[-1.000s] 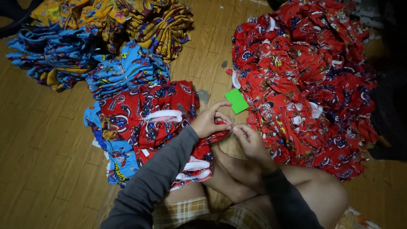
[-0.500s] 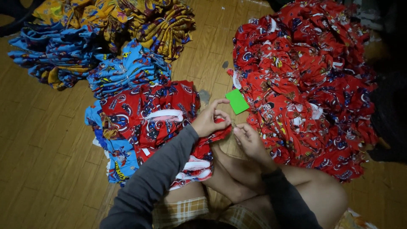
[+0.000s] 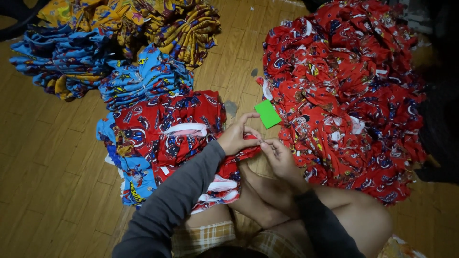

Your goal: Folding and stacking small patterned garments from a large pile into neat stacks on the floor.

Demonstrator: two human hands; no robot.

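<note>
Little has shifted since the earlier frames: both hands remain low in the middle of the frame, fingertips meeting over the same red cloth. The left hand [image 3: 236, 138] curls above the red garment [image 3: 239, 155], thumb and forefinger pressed together on something too small to make out; whether they nip the fabric edge itself cannot be told. The right hand [image 3: 279, 157] sits just beside it, its fingers [image 3: 267, 143] bent and touching the left fingertips. That garment lies under and just below both sets of fingertips, draped off the lower right edge of the folded stack [image 3: 167, 129] at centre left. A green card [image 3: 267, 113] lies on the wooden floor [image 3: 43, 157] just above the hands, apart from them, touching the big red heap [image 3: 344, 95] at right. Blue pile [image 3: 95, 71] and yellow pile [image 3: 158, 24] fill the upper left.
</note>
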